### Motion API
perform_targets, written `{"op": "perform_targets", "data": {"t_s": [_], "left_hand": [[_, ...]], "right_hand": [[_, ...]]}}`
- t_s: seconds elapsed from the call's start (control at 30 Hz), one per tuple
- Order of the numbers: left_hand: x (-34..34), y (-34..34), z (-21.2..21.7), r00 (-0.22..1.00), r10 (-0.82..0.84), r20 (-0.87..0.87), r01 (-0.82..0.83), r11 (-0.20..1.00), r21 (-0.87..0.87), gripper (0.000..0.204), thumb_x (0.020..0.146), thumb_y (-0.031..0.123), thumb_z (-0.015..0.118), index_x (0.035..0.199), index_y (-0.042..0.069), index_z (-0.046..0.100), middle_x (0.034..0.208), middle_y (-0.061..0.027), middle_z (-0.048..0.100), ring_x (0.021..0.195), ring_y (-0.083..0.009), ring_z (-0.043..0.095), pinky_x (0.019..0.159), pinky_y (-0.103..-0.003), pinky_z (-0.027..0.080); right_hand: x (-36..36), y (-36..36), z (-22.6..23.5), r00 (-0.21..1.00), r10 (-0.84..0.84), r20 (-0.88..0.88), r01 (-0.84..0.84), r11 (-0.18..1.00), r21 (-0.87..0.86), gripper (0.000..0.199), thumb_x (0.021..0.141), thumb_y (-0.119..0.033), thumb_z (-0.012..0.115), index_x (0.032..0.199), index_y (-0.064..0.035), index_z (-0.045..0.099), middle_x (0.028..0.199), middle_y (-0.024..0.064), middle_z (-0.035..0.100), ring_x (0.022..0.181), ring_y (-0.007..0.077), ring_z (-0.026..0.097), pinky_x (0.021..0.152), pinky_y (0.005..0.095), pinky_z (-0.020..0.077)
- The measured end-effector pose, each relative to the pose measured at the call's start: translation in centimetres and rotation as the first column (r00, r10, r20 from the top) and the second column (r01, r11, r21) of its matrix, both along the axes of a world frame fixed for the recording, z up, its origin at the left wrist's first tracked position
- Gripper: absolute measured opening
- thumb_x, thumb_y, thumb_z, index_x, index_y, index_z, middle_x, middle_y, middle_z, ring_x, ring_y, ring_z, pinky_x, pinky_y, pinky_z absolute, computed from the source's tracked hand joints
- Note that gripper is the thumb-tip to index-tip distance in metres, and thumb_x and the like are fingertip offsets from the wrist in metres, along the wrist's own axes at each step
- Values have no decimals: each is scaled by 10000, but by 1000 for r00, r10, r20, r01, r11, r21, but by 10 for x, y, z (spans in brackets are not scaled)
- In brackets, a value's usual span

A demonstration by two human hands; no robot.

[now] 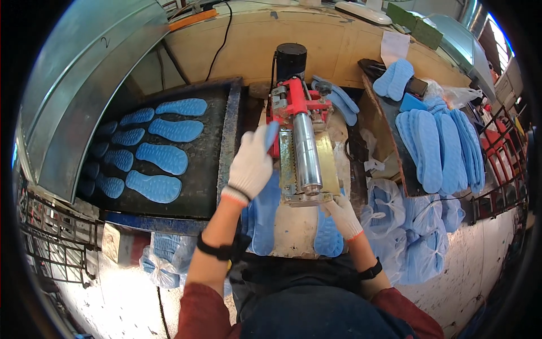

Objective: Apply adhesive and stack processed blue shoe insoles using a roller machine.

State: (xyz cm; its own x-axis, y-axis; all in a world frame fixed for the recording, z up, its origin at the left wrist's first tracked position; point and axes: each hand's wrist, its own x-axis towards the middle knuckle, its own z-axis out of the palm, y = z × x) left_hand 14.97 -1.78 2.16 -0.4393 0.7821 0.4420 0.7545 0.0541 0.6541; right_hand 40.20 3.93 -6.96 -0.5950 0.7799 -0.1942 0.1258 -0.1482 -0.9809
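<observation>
My left hand (250, 164) grips a blue insole (270, 135) at the roller machine (302, 152), frame centre; my right hand (342, 216) seems closed on another insole (328, 237) below. Many lie finished on the belt (212, 164), left; stacks (440, 150) wait right.

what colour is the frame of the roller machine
Red, seen in the head view: the machine frame behind the roller.

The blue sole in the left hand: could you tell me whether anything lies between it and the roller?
Nothing visible does. The left hand holds the sole right beside the steel roller, with only the machine's toothed side plate next to it. The right hand is below, on another sole.
</observation>
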Motion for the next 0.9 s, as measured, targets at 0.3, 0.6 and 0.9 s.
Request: {"op": "perform_targets", "data": {"t_s": [0.3,0.6,0.9], "left_hand": [[14,10,25,776,-309,-550,123,929,-349,122,727,9,550,846,-10,539,882,-155,548,810,-326,604,666,-420,524],[19,-21,37,788,-418,-452,268,894,-358,113,738,4,528,852,9,527,824,-141,540,813,-349,591,673,-426,510],[4,-102,36,468,-314,826,546,838,9,544,689,-69,496,1226,-22,571,1162,-41,617,1041,-151,589,923,-292,463]], "right_hand": [[7,4,-15,999,-30,35,32,998,-54,233,917,-188,528,1042,-4,600,754,-12,531,660,62,475,579,215,391],[9,0,-5,997,-53,-47,49,994,-97,220,912,-197,545,1008,-15,623,768,-21,529,667,55,462,583,211,380],[16,-41,69,861,502,79,-508,853,120,403,895,-191,633,1243,2,563,1147,133,637,1071,172,582,920,297,461]]}}
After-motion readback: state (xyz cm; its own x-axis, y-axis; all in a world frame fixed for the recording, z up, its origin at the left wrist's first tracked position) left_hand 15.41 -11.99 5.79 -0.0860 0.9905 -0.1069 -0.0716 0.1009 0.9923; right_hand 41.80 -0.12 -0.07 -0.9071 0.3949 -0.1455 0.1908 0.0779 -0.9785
